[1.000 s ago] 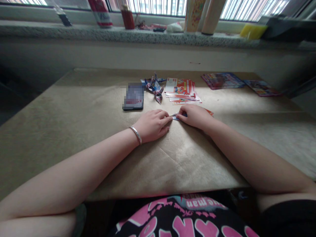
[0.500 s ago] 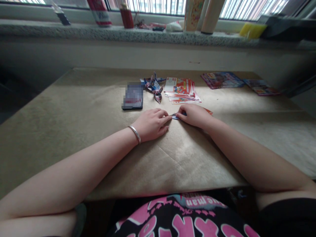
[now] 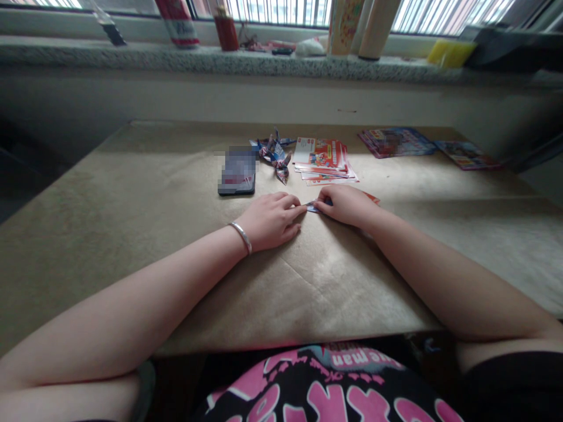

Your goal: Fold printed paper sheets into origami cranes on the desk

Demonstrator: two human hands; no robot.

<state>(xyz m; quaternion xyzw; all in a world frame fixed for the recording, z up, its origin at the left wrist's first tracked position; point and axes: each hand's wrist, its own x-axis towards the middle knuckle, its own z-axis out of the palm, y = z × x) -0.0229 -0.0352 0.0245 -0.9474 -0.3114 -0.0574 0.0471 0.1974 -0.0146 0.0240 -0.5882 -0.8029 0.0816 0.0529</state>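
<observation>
Between my hands a small folded piece of printed paper (image 3: pixel 312 207) lies on the table, mostly covered by my right hand. My right hand (image 3: pixel 345 205) is closed on it, thumb and fingers pinched together. From the left, my left hand (image 3: pixel 273 221) rests on the table with its fingers stretched out, the index fingertip touching the paper's left end. An orange-red corner of paper (image 3: pixel 372 198) shows behind my right hand. Beyond my hands are folded paper shapes (image 3: pixel 276 155) with pointed ends and a stack of red and white printed cards (image 3: pixel 323 161).
A dark phone-like object (image 3: pixel 238 171), partly pixelated, lies left of the folded shapes. Printed cards (image 3: pixel 396 143) and another pile (image 3: pixel 466 155) sit at the far right. Bottles, a red container (image 3: pixel 226 32) and a yellow item (image 3: pixel 451 54) line the stone windowsill (image 3: pixel 264 65).
</observation>
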